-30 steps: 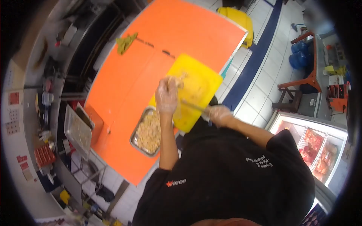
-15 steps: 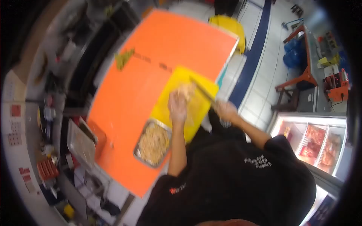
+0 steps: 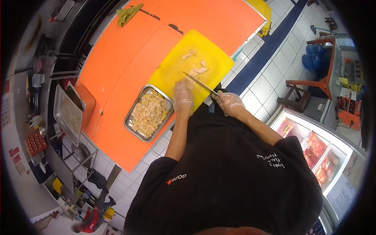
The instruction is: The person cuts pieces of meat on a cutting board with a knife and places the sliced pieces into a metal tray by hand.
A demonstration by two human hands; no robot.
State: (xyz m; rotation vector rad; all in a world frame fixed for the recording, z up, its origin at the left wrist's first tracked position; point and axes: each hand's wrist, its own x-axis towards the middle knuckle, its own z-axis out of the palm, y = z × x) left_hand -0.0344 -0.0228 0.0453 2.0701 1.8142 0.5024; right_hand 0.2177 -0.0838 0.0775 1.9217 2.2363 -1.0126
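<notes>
A yellow cutting board (image 3: pixel 166 72) lies on the orange table, with a few strips of pale raw meat (image 3: pixel 199 71) on it. My right hand (image 3: pixel 231 104), in a clear plastic glove, is wrapped round the handle of a knife (image 3: pixel 200 83). The blade slants across the board, its tip near the meat. On the near left part of the board is my left hand (image 3: pixel 183 97), also gloved, its fingers curled on a piece of meat beside the blade. Left of that hand stands a metal tray (image 3: pixel 130 129) filled with cut pale pieces (image 3: pixel 149 113).
The orange table (image 3: pixel 117 78) carries a green cloth (image 3: pixel 128 15) at its far left. An orange container (image 3: pixel 87 105) and a metal tray (image 3: pixel 67 113) stand at the left edge. A lit freezer (image 3: pixel 313 150) with packed meat is on the right. Another person (image 3: pixel 92 220) is at lower left.
The whole view has shifted, so the table sits higher. Both hands and the knife have come nearer to me on the board. Meat strips formerly bunched by my left hand now lie spread out.
</notes>
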